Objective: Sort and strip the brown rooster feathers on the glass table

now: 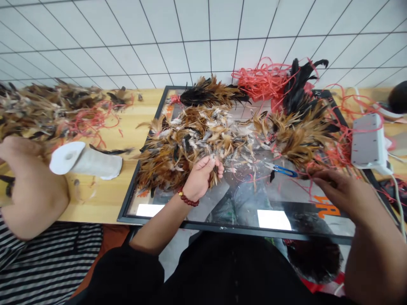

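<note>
My left hand (203, 176), with a beaded bracelet at the wrist, is closed in a pinch on a small bunch of feathers. Pale quill ends show above the fingertips and brown tips below. Right beside it lies a wide heap of brown, tan and black feathers (178, 135). My right hand (337, 188) is at the right of the glass-topped board (241, 186), its fingers drawn together by brown feathers and pink strands; what they hold is hidden. Blue thread snips (282, 170) lie between my hands, blades pointing left.
Behind the heap are a tied feather bundle (210, 93), a tangle of pink plastic string (263, 80) and black-and-brown feathers (299, 127). A white power strip (367, 142) stands at right. Leftward are a white spool (92, 161), more feathers (51, 106) and another person's arm (34, 186).
</note>
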`<state>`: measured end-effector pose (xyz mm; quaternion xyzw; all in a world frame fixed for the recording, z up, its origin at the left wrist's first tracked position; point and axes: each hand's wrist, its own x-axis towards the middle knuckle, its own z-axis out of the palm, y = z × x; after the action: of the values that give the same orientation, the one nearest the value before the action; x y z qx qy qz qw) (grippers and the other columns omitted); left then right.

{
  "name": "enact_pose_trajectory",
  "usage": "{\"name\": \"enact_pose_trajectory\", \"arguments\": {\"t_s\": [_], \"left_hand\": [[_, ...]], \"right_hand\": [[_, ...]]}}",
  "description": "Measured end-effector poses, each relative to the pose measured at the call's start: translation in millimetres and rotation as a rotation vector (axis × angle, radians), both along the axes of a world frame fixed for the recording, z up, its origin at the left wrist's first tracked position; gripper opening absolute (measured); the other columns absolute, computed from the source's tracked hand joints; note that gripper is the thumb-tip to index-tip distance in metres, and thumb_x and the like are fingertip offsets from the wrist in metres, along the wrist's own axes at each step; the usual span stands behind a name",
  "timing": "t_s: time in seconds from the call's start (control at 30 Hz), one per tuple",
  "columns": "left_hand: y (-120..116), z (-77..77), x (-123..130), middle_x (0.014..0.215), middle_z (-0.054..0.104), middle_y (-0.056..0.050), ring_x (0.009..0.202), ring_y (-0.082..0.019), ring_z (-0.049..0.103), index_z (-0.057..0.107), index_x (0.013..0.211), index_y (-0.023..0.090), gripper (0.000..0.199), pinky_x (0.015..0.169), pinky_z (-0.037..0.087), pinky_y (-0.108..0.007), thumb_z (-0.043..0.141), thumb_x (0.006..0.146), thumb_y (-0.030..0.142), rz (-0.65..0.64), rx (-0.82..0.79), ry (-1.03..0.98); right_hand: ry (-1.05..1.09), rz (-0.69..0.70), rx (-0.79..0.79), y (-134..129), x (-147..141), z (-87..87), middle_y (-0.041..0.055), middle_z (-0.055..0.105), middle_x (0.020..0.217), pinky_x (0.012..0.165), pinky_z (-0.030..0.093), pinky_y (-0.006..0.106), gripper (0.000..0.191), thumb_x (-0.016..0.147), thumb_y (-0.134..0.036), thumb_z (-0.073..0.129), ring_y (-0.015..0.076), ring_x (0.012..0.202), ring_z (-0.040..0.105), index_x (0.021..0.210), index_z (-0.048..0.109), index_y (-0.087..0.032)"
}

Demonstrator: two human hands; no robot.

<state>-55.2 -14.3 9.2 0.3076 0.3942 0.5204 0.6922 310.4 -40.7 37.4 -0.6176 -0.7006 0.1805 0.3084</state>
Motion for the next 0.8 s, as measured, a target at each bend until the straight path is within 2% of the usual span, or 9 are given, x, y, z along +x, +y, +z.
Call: {"name": "enact_pose_trajectory", "arguments": {"t_s": [0.07,0.13,0.23,0.3,0.4,0.5,0.57,0.7,0.8], "left_hand": [[-2,-4.9,6,0.068,0.059,0.000,0.061,-0.010,0.054,0.060,0.074,0.015,0.035,0.058,0.048,-0.023,0.080,0.076,0.044,-0.010,-0.035,0.002],[-4,-8.7,11,0.067,0.058,0.001,0.059,-0.009,0.051,0.060,0.075,0.015,0.033,0.056,0.046,-0.022,0.078,0.077,0.043,-0.012,-0.044,0.014],[-7,-12.5,14,0.067,0.058,0.001,0.057,-0.008,0.051,0.061,0.077,0.014,0.034,0.055,0.045,-0.021,0.077,0.079,0.044,-0.018,-0.032,0.065],[-8,-13.4,13,0.066,0.058,0.001,0.056,-0.007,0.051,0.062,0.076,0.014,0.035,0.056,0.044,-0.021,0.076,0.079,0.046,-0.027,-0.001,0.114],[-10,-10.3,10,0.066,0.058,0.001,0.056,-0.007,0.050,0.061,0.075,0.014,0.037,0.056,0.041,-0.021,0.073,0.082,0.049,-0.041,0.061,0.165],[-11,1.4,8,0.080,0.065,-0.003,0.055,-0.006,0.048,0.062,0.076,0.015,0.035,0.055,0.039,-0.021,0.066,0.088,0.047,-0.076,0.157,0.239],[-14,13.6,9,0.108,0.069,-0.010,0.057,-0.006,0.049,0.064,0.077,0.015,0.032,0.057,0.042,-0.024,0.060,0.093,0.042,-0.156,0.271,0.343],[-19,34.0,18,0.137,0.061,-0.015,0.067,-0.010,0.055,0.067,0.073,0.016,0.031,0.066,0.046,-0.028,0.054,0.095,0.032,-0.266,0.490,0.595],[-16,32.8,22,0.100,0.071,-0.011,0.073,-0.015,0.058,0.066,0.070,0.017,0.025,0.072,0.044,-0.029,0.055,0.092,0.024,-0.250,0.562,0.726]], "right_hand": [[-0.269,-0.115,0.083,-7,-6,-6.8,0.0134,0.072,0.093,0.056,0.041,0.040,0.007,0.084,-0.031,0.074,0.0258,0.064,0.061,0.090,0.075,-0.032],[-0.232,0.059,0.103,-11,-40,-14.4,0.0127,0.073,0.102,0.068,0.051,0.041,0.013,0.092,-0.031,0.064,0.0283,0.082,0.069,0.099,0.074,-0.029],[-0.227,0.367,0.034,-7,-104,-28.8,0.0104,0.074,0.106,0.082,0.054,0.043,0.018,0.097,-0.031,0.057,0.0282,0.094,0.069,0.103,0.073,-0.025],[-0.305,0.388,-0.005,-1,-135,-38.6,0.0121,0.073,0.105,0.082,0.053,0.043,0.019,0.096,-0.029,0.057,0.0290,0.094,0.067,0.104,0.072,-0.022],[-0.341,0.428,-0.048,10,-149,-44.2,0.0107,0.070,0.093,0.082,0.050,0.039,0.017,0.094,-0.018,0.052,0.0263,0.088,0.065,0.088,0.067,-0.021],[-0.148,0.387,-0.049,19,-138,-31.6,0.0090,0.069,0.089,0.076,0.048,0.034,0.014,0.094,-0.016,0.046,0.0224,0.082,0.065,0.087,0.058,-0.021],[-0.038,0.362,-0.085,22,-132,-16.2,0.0052,0.069,0.081,0.068,0.045,0.030,0.010,0.096,-0.021,0.045,0.0189,0.071,0.063,0.091,0.054,-0.022],[-0.135,0.490,-0.179,27,-142,8.2,0.0015,0.067,0.070,0.060,0.037,0.028,0.009,0.090,-0.019,0.048,0.0175,0.061,0.059,0.088,0.056,-0.023],[-0.135,0.508,-0.173,33,-152,10.4,0.0032,0.071,0.076,0.063,0.039,0.028,0.014,0.088,-0.017,0.049,0.0182,0.065,0.063,0.092,0.062,-0.022]]}}
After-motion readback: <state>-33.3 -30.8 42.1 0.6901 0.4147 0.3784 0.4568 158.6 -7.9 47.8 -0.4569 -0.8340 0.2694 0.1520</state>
